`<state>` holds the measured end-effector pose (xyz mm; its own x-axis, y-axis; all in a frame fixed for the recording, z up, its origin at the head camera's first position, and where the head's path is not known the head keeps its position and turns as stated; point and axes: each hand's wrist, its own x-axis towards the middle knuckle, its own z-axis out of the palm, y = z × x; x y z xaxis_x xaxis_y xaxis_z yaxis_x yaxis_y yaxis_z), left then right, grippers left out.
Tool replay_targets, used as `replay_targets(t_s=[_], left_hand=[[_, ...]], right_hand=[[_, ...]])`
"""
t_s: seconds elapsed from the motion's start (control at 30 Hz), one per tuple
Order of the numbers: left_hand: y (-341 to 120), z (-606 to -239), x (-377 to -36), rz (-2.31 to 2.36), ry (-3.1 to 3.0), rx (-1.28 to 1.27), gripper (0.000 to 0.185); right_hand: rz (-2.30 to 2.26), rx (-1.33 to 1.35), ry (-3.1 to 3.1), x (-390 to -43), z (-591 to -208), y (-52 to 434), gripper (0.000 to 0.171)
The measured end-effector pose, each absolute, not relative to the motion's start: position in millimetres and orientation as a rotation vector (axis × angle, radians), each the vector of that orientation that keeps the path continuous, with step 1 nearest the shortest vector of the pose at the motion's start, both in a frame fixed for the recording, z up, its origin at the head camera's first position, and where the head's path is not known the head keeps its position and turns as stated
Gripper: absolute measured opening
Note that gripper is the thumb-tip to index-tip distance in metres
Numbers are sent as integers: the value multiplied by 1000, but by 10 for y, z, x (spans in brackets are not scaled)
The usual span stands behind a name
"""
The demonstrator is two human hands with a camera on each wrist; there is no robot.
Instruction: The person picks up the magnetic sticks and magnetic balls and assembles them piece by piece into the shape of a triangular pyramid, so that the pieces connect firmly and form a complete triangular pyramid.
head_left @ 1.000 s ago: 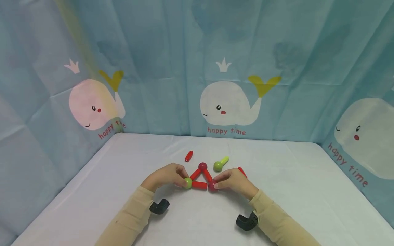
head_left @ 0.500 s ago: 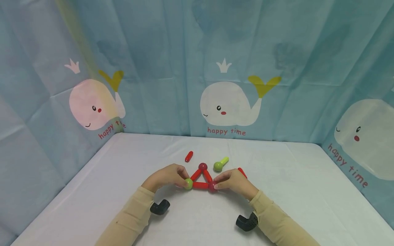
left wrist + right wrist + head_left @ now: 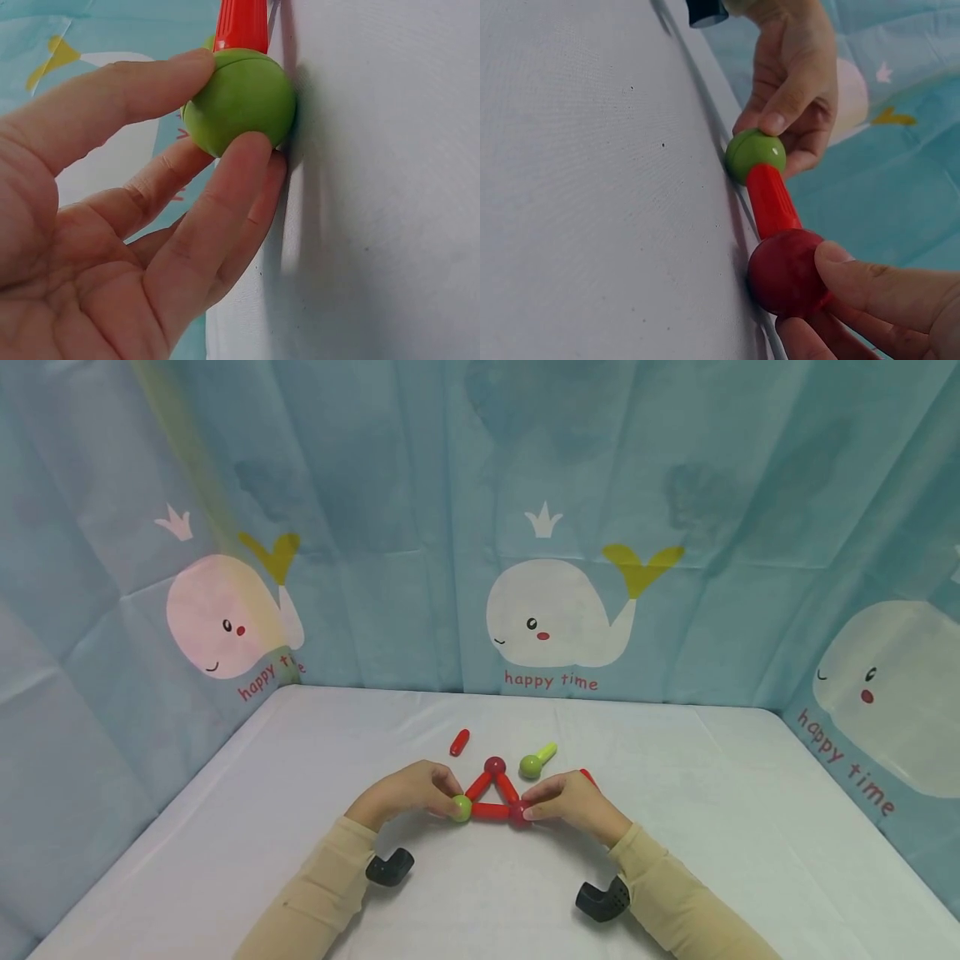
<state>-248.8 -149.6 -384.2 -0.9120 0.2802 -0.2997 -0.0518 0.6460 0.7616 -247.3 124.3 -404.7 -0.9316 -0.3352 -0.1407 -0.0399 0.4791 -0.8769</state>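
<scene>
We are looking down at a white table (image 3: pixel 675 860) that is filling the lower half of the head view, walled on three sides by a blue whale-print curtain (image 3: pixel 420 485) hanging right at its far and side edges. Wide bare cloth is lying open to the left, to the right and toward us, so the room for moving is mostly at the sides and front; the far edge is lying near, just behind the toys.

Near the table's middle we are holding a flat triangle of red rods (image 3: pixel 491 793) joined by balls at its corners. Our left hand (image 3: pixel 401 793) is pinching the green ball (image 3: pixel 461 808) at the near-left corner between thumb and fingertips, with the ball lying against the table surface in the left wrist view (image 3: pixel 240 101). Our right hand (image 3: pixel 573 802) is pinching the dark red ball (image 3: pixel 517 814) at the near-right corner; the right wrist view is showing thumb and finger curled on it (image 3: pixel 787 271), with the near red rod (image 3: pixel 771 199) running between the two balls. A third dark red ball (image 3: pixel 494 766) is sitting at the far corner, untouched.

Just beyond the triangle, a green ball with a yellow-green rod (image 3: pixel 537 761) is lying loose, a little apart from it. A single red rod (image 3: pixel 459 742) is lying farther left, apart from everything. Another red rod (image 3: pixel 587 774) is peeking out behind our right hand.
</scene>
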Motion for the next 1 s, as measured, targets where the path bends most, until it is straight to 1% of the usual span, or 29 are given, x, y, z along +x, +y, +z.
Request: replay_targets(t_s=[0.23, 0.7, 1.0], left_hand=[[-1550, -3852, -2518, 1172, 2451, 234, 24], [-1545, -3902, -2522, 1183, 2450, 227, 26], [-1545, -3829, -2541, 1172, 2500, 192, 26]], right_hand=[[-1435, -342, 2435, -2486, -4062, 1244, 26], [-1444, -335, 2429, -2474, -4073, 1265, 26], [-1439, -325, 2444, -2484, -4061, 1282, 27]])
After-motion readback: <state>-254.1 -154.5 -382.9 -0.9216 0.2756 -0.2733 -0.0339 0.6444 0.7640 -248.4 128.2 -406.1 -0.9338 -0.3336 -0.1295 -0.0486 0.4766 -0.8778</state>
